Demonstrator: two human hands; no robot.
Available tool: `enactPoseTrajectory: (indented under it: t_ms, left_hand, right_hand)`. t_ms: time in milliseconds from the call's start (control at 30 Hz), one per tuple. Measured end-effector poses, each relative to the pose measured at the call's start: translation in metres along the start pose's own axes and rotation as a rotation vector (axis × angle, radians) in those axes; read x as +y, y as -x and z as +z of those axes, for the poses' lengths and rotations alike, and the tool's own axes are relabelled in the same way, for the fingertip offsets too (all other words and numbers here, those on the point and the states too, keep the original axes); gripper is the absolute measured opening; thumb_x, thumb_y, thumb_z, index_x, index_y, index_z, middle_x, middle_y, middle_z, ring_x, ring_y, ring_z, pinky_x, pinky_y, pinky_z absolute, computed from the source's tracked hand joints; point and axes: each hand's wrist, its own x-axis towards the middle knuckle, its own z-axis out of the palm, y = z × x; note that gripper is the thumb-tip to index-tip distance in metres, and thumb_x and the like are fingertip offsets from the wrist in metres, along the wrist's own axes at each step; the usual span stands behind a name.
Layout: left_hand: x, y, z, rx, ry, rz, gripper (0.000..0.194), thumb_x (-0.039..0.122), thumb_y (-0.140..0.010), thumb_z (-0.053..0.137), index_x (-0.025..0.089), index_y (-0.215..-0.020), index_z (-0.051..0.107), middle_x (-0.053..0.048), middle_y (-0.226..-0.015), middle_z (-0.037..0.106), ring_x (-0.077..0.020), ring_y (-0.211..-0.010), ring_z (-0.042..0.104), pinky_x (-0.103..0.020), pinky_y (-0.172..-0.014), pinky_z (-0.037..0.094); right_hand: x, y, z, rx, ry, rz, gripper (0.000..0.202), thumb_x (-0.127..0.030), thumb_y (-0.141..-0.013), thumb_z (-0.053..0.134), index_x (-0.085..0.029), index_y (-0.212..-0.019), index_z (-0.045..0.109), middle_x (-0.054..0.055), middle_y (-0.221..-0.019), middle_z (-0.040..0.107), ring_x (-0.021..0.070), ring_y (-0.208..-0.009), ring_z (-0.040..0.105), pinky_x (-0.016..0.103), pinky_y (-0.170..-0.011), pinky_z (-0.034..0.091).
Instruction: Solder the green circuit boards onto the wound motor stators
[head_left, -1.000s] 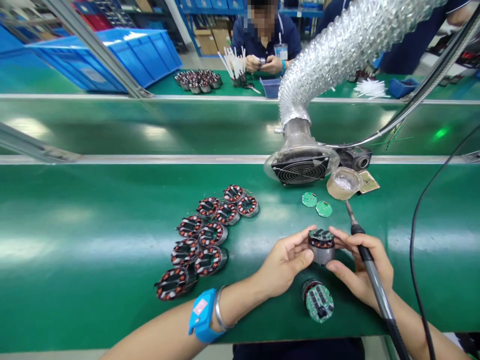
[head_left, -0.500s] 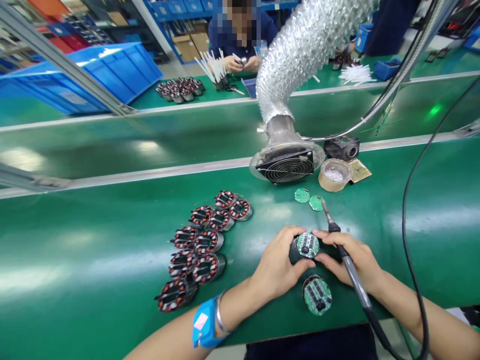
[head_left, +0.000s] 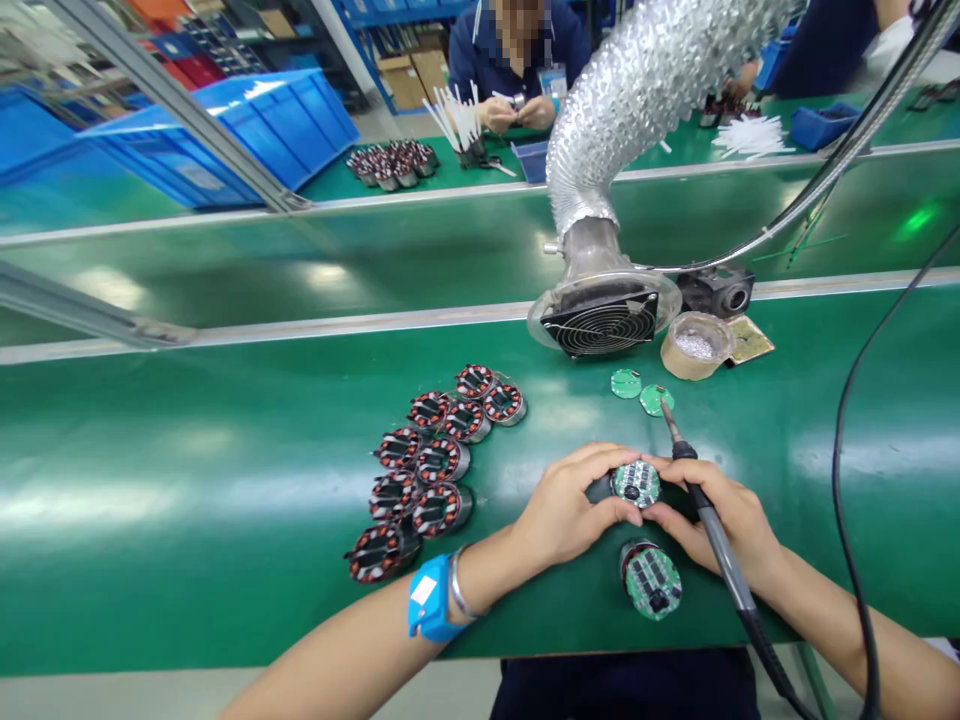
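Between my two hands, a round green circuit board (head_left: 636, 484) with black chips tops a dark cylindrical motor part, mostly hidden by fingers. My left hand (head_left: 571, 508) is closed around its left side, thumb in front. On the right, the fingertips of my right hand (head_left: 731, 515) press against the board's edge. That hand also carries a soldering iron (head_left: 718, 545), its tip pointing up and away, near two loose green boards (head_left: 625, 383). Closer to the table edge stands another motor part with a circuit board (head_left: 653, 582), touched by neither hand.
Several wire-wound stators (head_left: 441, 460) stand grouped on the left of the green bench (head_left: 225, 570). A fume extractor (head_left: 604, 320) hangs ahead, beside a round tub (head_left: 696, 346) and an iron holder (head_left: 720, 292). The iron's cable (head_left: 841, 480) runs down the right. Opposite, a co-worker (head_left: 517, 60) handles a part.
My viewpoint has shifted, so the bench and its objects appear further right and slightly higher. Both hands keep nearly the same hold on the motor part and iron.
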Motion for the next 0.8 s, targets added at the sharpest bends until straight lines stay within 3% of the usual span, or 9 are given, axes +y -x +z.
enactPoseTrajectory:
  t_ms: [300, 600, 800]
  left_hand:
    - [-0.0009, 0.0026, -0.0005, -0.008, -0.101, 0.079, 0.048, 0.042, -0.078, 0.075, 0.018, -0.117, 0.059, -0.010, -0.114, 0.066, -0.0237, -0.107, 0.062, -0.037, -0.094, 0.049]
    - [-0.0042, 0.0060, 0.0036, 0.090, -0.144, 0.040, 0.053, 0.051, -0.067, 0.079, 0.018, -0.105, 0.061, -0.010, -0.108, 0.068, -0.0239, -0.102, 0.065, -0.037, -0.091, 0.052]
    - [0.0007, 0.0074, 0.0063, 0.078, -0.154, -0.005, 0.048, 0.048, -0.073, 0.077, 0.019, -0.107, 0.059, -0.010, -0.111, 0.065, -0.0238, -0.104, 0.064, -0.037, -0.092, 0.053]
  right_hand:
    - [0.0019, -0.0009, 0.0005, 0.004, -0.011, -0.103, 0.034, -0.018, -0.086, 0.063, -0.027, -0.116, 0.049, 0.005, -0.110, 0.072, 0.0199, -0.099, 0.071, 0.030, -0.083, 0.062]
    - [0.0032, -0.0006, 0.0045, 0.037, -0.028, -0.101, 0.031, -0.021, -0.083, 0.065, -0.025, -0.110, 0.051, 0.007, -0.108, 0.072, 0.0195, -0.097, 0.072, 0.030, -0.082, 0.062]
    - [0.0039, 0.0008, 0.0075, 0.050, -0.026, -0.099, 0.030, -0.022, -0.083, 0.065, -0.025, -0.110, 0.051, 0.006, -0.107, 0.072, 0.0199, -0.097, 0.072, 0.032, -0.083, 0.062]
